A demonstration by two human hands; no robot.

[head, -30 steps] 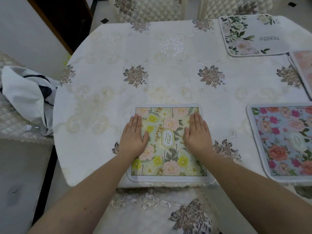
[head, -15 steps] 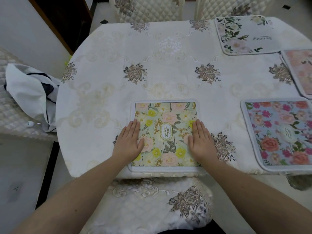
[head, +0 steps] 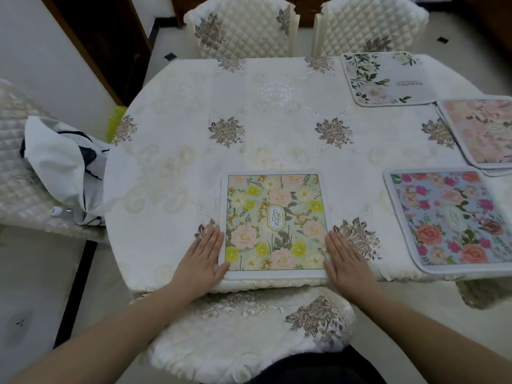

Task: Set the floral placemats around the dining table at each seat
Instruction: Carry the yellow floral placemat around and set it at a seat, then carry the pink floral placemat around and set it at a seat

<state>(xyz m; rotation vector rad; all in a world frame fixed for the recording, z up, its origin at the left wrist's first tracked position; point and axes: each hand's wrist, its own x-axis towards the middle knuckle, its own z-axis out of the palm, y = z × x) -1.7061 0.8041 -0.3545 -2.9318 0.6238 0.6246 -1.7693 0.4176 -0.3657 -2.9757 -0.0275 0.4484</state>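
Observation:
A green and yellow floral placemat [head: 274, 223] marked GARDEN lies flat at the table's near edge, in front of me. My left hand [head: 203, 257] rests flat and open at its left border, thumb on the mat's lower left corner. My right hand [head: 347, 259] lies flat and open at its right border. A blue floral placemat [head: 454, 220] sits at the near right. A pink placemat [head: 482, 131] lies behind it on another mat's edge. A white placemat with green leaves [head: 385, 79] lies at the far right.
The table [head: 180, 139] wears a cream embroidered cloth. Two quilted chairs [head: 241, 26] stand at the far side, one padded chair [head: 249, 328] is tucked under the near edge. A white and black bag [head: 63, 164] lies on a quilted seat at left.
Both hands have slid outward and toward me, from the middle of the GARDEN mat to its left and right borders. The mat stays at the near edge.

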